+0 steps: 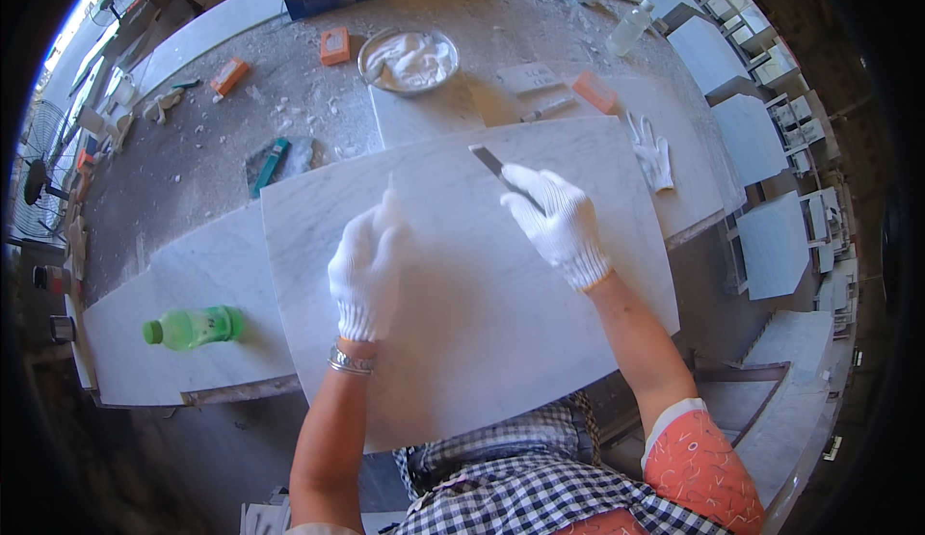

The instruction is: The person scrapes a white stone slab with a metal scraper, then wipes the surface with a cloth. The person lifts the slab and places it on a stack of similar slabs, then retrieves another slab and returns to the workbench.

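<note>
Your checked apron point(520, 492) sits nearest, against the near edge of the white marble slab point(501, 342).
Your left hand point(366, 267) rests on the slab, fingers together, pinching something thin — I cannot tell what. Just beyond, your right hand point(559, 224) grips a scraper blade point(493, 165), its long axis pointing up-left — paste bowl point(409, 60) farther off.

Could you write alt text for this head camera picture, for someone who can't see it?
Seen from above, a person in white knit gloves works over a white marble slab: the right hand holds a flat metal blade, the left hand rests on the stone. Around it on the dusty bench lie a green bottle, a metal bowl of white paste and a spare glove.
</note>
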{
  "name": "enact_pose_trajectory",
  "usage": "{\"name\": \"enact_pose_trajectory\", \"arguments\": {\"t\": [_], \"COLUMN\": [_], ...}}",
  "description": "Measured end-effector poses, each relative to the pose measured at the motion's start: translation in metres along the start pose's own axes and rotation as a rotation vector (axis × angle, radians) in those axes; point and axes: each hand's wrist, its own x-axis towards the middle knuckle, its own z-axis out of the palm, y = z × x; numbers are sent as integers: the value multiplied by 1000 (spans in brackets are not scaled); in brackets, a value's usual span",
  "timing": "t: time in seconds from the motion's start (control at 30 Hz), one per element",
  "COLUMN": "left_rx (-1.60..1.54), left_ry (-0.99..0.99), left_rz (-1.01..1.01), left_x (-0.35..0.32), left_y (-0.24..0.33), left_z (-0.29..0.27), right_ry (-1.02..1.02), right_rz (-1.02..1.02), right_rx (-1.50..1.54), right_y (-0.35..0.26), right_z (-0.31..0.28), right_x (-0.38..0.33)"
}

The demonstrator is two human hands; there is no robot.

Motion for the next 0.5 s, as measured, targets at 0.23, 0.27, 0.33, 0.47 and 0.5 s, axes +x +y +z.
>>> {"name": "enact_pose_trajectory", "arguments": {"t": [0.23,0.27,0.33,0.47,0.5], "left_rx": [-20,27,17,55,63], "left_ry": [-42,-53,-73,-112,-112], "left_rz": [-58,-80,-63,15,25], "left_x": [-19,-27,-45,-77,-83], "left_y": [2,2,1,1,2], "left_z": [-2,-3,-6,-11,-13], "right_ry": [-156,-176,-172,-180,-173], "right_rz": [5,-25,-29,-107,-82], "right_rx": [-22,-56,-108,-251,-240], "right_y": [-35,-37,-40,-39,-39], "right_z": [-48,-50,-51,-50,-49], "right_x": [-97,-103,-110,-112,-112]}}
